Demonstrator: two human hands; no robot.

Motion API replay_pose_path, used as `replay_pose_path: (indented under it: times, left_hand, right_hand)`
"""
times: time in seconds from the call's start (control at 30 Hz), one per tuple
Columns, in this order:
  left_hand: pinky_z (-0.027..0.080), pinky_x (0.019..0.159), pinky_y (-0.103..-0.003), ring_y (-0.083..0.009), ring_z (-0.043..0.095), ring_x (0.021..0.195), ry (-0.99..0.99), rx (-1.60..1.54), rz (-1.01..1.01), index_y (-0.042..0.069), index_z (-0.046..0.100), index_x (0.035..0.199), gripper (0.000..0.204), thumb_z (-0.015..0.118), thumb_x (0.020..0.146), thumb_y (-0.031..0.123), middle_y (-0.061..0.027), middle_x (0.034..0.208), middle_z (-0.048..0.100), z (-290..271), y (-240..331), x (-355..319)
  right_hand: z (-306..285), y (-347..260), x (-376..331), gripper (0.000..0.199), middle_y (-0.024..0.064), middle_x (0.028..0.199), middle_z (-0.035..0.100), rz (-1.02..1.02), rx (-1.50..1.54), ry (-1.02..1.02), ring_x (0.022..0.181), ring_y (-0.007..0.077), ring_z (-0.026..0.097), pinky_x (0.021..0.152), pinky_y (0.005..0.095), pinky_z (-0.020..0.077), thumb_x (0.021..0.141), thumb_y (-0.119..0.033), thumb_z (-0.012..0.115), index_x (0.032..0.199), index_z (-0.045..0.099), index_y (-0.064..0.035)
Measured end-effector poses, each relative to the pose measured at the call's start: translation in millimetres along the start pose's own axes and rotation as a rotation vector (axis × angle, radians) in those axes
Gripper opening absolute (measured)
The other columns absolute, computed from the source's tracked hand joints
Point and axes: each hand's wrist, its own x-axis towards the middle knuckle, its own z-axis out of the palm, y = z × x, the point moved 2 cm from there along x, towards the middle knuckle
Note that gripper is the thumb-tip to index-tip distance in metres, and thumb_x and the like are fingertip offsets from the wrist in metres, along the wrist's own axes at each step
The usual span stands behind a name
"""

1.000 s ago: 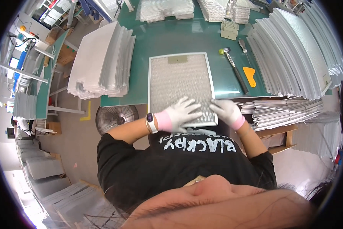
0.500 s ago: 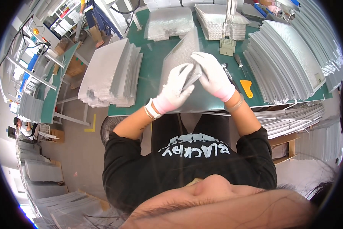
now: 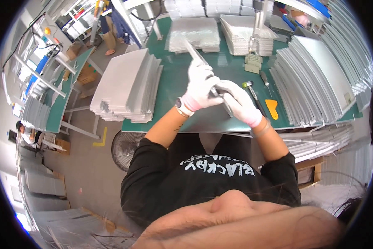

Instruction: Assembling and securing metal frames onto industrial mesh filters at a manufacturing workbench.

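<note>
Above a green workbench [image 3: 178,89] stacked with metal panels [image 3: 126,85], both gloved grips clasp an upended filter panel [image 3: 193,50].

Both gloved hands [image 3: 219,93] — upended metal panel [image 3: 196,56]

Panel's [image 3: 203,68] middle — behind gloved hands [image 3: 201,87]

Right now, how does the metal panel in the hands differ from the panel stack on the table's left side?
The held panel is single, raised and seen nearly edge-on between the left hand and right hand. The left stack holds many panels and rests on the green table. Both are silvery metal.
</note>
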Motion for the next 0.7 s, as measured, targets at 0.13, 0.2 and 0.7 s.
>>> replay_pose_path:
  times: [0.13,0.2,0.7]
  left_hand:
    - [0.036,0.089,-0.051,-0.0333,0.048,0.086,-0.022,-0.019,-0.061,0.010,0.059,0.080,0.040,0.078,0.059,0.039,-0.0096,0.085,0.050,1,11,8]
    - [0.035,0.079,-0.047,-0.0335,0.047,0.084,0.042,-0.026,-0.062,0.011,0.058,0.078,0.036,0.077,0.062,0.037,-0.0096,0.084,0.049,-1,24,21]
    - [0.038,0.093,-0.047,-0.0329,0.048,0.100,-0.005,-0.278,-0.094,0.009,0.059,0.100,0.058,0.086,0.055,0.034,-0.0100,0.103,0.054,10,12,10]
  right_hand:
    - [-31,13,-26,0.030,0.0158,0.119,0.062,0.287,-0.040,0.192,0.110,0.0264,0.060,0.096,0.0343,0.0455,0.093,-0.010,0.051,0.119,0.060,0.0015]
    - [-54,53,-67,0.035,0.0174,0.111,0.062,0.400,-0.455,0.322,0.104,0.0306,0.061,0.093,0.0359,0.0472,0.091,-0.016,0.058,0.122,0.057,0.0011]
    - [-58,104,-167,0.040,0.0175,0.103,0.058,0.826,-1.228,-0.023,0.091,0.0322,0.062,0.078,0.0416,0.0526,0.086,-0.013,0.061,0.124,0.054,-0.0013]
